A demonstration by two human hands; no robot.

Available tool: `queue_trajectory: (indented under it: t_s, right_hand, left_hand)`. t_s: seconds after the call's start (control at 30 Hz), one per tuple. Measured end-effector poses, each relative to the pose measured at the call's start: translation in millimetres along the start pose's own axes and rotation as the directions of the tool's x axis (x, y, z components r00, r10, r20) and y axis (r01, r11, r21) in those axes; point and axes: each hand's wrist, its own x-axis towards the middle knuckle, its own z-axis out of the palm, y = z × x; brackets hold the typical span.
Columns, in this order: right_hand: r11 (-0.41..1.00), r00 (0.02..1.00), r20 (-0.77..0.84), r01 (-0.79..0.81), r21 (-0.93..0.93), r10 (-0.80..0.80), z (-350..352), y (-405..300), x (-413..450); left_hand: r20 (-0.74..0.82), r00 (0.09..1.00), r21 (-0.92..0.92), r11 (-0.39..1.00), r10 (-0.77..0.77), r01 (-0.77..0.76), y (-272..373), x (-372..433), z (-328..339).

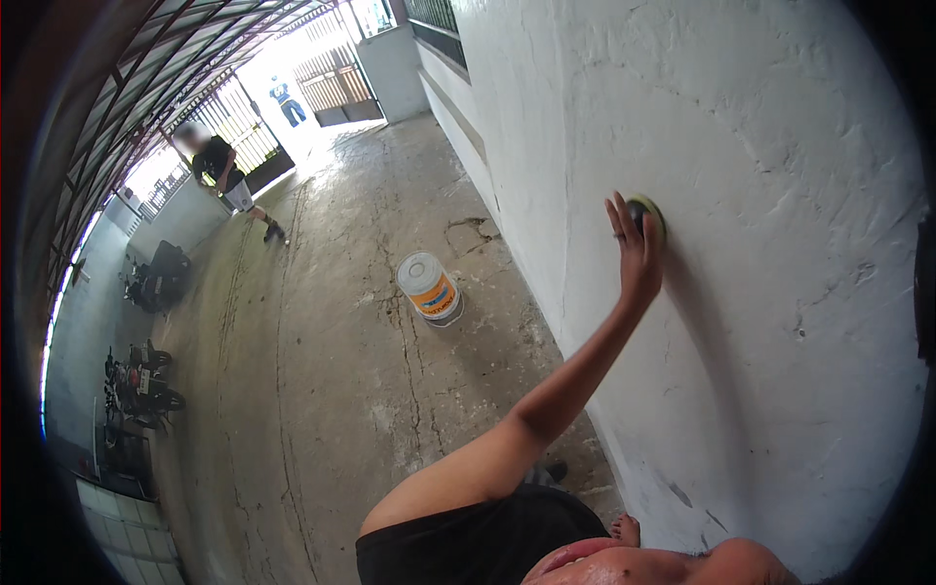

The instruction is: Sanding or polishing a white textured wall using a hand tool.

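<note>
My left hand (635,248), with the arm stretched out, holds a round hand pad (662,219) against the white plastered wall (731,183). The pad has a dark grip and a yellow-green rim; the fingers cover part of it, and its working face against the wall is hidden. A ring shows on one finger. The wall surface is uneven, with cracks and patches. My right hand is out of view. Beyond my arm, a lidded white plastic bucket (424,274) with an orange label stands on the cracked concrete floor (329,351).
One person (219,164) in black shirt and pale shorts is on the floor at upper left; another person (285,99) in blue is by the open metal gate (336,66). Motorcycles (142,384) line the far-left wall. My bare foot (625,528) is near the wall's base.
</note>
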Motion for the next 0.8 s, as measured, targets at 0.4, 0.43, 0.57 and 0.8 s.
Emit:
queue_trajectory:
  t_s: [0.4, 0.43, 0.57, 0.8]
  right_hand:
    - [1.0, 0.999, 0.048, 0.0, 0.025, -0.001, 4.9, 15.3, 15.5]
    - [0.999, 0.999, 0.022, -0.035, -0.012, 0.035, 6.1, 15.4, 18.4]
    - [0.936, 0.985, 0.143, 0.134, -0.326, -0.092, 12.0, 7.6, 23.2]
    - [0.999, 0.998, 0.061, 0.022, 0.05, -0.025, 12.7, -17.2, 13.8]
  left_hand:
    - [-0.063, 0.998, 0.041, 0.999, 0.002, 0.001, 11.9, 8.4, 4.4]
    - [-0.069, 0.998, 0.046, 0.999, 0.009, -0.006, 12.8, -8.8, 4.5]
    - [0.066, 0.997, 0.102, 0.994, 0.034, -0.041, 5.6, -66.5, 5.0]
    - [-0.02, 0.999, 0.071, 0.996, -0.045, 0.046, -7.8, -6.7, -1.5]
